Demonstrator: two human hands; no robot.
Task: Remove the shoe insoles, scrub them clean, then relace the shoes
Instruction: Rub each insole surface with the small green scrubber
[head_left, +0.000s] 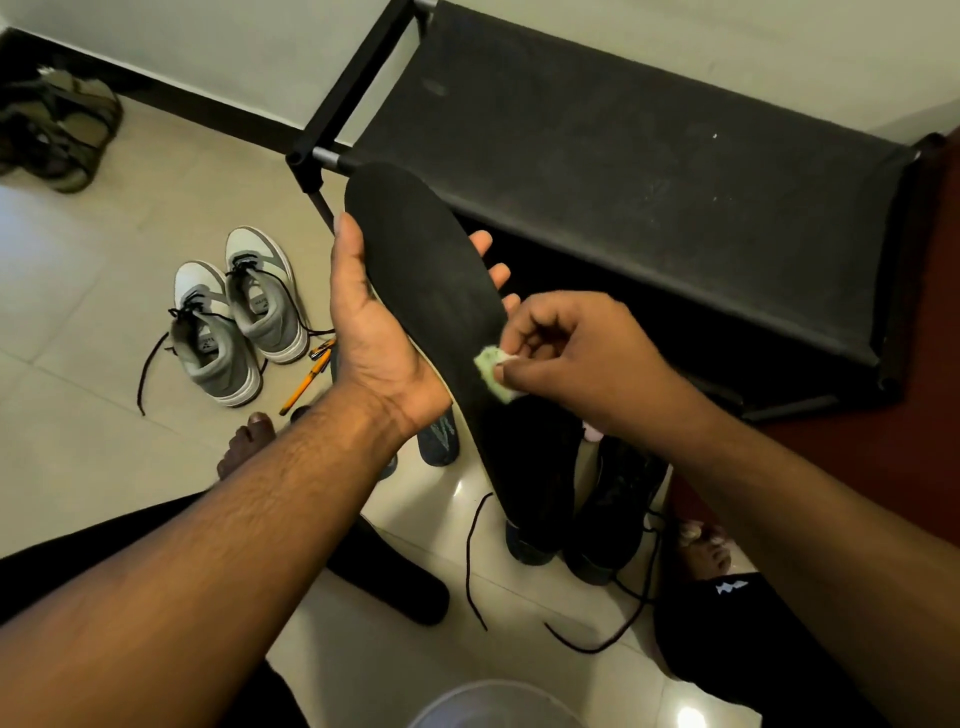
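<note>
My left hand (371, 332) holds a long black insole (436, 291) from below, thumb on its left edge and fingertips showing past its right edge. My right hand (566, 353) pinches a small green-and-white scrub pad (493, 371) and presses it on the insole's lower right part. Under the insole, a pair of dark shoes (608, 514) stands on the floor with loose black laces (475, 561). A second black insole (395, 577) lies on the tiles near my left leg.
A grey and white pair of sneakers (241, 317) with undone laces sits to the left, with an orange pen (306, 382) beside it. A black shoe rack (649, 171) fills the upper right. Sandals (57, 130) lie far left. A pale bowl rim (493, 701) shows at the bottom.
</note>
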